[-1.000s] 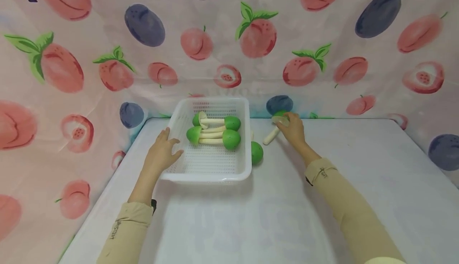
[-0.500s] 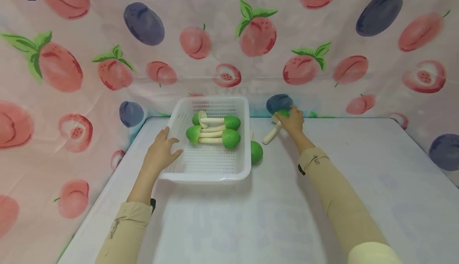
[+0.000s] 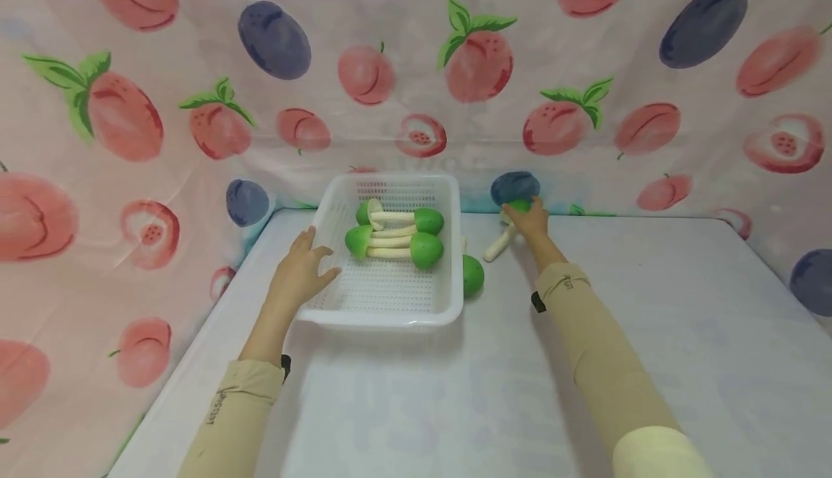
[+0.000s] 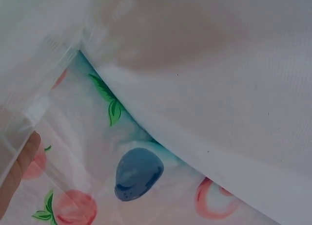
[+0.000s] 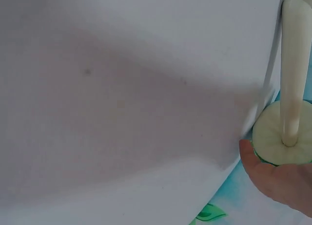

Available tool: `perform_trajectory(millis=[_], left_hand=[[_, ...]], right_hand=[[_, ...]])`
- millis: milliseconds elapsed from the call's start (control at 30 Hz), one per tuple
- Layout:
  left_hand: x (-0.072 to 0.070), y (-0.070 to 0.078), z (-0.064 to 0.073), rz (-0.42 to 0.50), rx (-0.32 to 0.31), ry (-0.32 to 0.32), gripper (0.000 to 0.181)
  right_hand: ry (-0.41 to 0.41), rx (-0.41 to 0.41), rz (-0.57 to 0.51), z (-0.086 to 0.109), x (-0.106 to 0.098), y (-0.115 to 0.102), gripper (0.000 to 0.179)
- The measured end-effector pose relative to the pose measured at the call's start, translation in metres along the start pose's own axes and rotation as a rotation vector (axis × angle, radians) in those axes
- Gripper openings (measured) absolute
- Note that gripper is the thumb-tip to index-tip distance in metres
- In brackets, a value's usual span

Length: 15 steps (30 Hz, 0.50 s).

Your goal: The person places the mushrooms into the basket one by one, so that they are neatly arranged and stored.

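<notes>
A white plastic basket [image 3: 380, 317] stands on the table with several toy mushrooms [image 3: 392, 242] lying in it; they have green caps and pale stems. My left hand [image 3: 297, 274] rests at the basket's left rim, fingers spread, thumb reaching over the inside. One of its fingers [image 4: 22, 162] shows along the outer wall in the left wrist view. At the table's back edge my right hand [image 3: 531, 219] holds another toy mushroom [image 3: 500, 244] by its green cap, stem pointing toward the front left. The right wrist view shows fingers curved around the pale underside of this cap [image 5: 268, 132].
One more green-capped mushroom [image 3: 473, 276] lies against the basket's right side, partly hidden by it. A fruit-printed cloth [image 3: 416, 66] hangs directly behind the white table [image 3: 507, 391] and along its left side.
My right hand has shifted slightly around the mushroom's cap, and the cap's underside shows less in the head view. The left hand stays at the basket's rim.
</notes>
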<state>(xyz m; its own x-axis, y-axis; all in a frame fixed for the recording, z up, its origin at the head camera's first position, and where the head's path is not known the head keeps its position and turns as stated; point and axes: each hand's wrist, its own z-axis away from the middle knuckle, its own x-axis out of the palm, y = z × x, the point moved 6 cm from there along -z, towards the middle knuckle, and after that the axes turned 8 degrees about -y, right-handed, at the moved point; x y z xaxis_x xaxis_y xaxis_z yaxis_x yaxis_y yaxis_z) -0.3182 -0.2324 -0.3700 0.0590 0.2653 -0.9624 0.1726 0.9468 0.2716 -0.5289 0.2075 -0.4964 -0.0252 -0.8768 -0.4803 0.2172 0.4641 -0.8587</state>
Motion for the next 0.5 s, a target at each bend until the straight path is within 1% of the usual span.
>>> perform_trajectory(millis=[67,100,133,167,300,333,367,400,433,500], left_hand=[[0.000,0.001,-0.001,0.001,0.000,-0.001,0.044],[0.000,0.001,-0.001,0.001,-0.002,-0.002,0.044],[0.000,0.001,-0.001,0.002,-0.004,-0.003,0.044],[0.000,0.002,-0.001,0.004,-0.006,-0.005,0.044],[0.000,0.003,-0.001,0.007,-0.008,-0.007,0.044],[-0.001,0.003,-0.001,0.006,-0.009,-0.006,0.044],[-0.001,0.004,-0.001,0.005,-0.011,-0.006,0.044],[-0.001,0.003,-0.001,0.002,-0.012,-0.007,0.044],[-0.001,0.003,-0.001,0.000,-0.014,-0.007,0.044],[-0.001,0.003,-0.001,-0.004,-0.018,-0.009,0.044]], right_hand=[[0.015,0.009,-0.025,0.004,-0.001,-0.002,0.102],[0.007,0.017,-0.052,0.015,-0.002,-0.008,0.099],[0.025,0.027,-0.056,0.013,-0.001,-0.006,0.100],[0.038,0.033,-0.065,0.015,0.000,-0.007,0.099],[0.066,0.078,-0.108,0.038,-0.004,-0.021,0.088],[0.081,0.091,-0.103,0.038,-0.004,-0.022,0.086],[0.082,0.099,-0.110,0.046,-0.004,-0.027,0.083],[0.070,0.119,-0.122,0.059,-0.005,-0.036,0.078],[0.094,0.101,-0.118,0.058,-0.005,-0.034,0.077],[0.089,0.109,-0.115,0.071,-0.006,-0.042,0.073]])
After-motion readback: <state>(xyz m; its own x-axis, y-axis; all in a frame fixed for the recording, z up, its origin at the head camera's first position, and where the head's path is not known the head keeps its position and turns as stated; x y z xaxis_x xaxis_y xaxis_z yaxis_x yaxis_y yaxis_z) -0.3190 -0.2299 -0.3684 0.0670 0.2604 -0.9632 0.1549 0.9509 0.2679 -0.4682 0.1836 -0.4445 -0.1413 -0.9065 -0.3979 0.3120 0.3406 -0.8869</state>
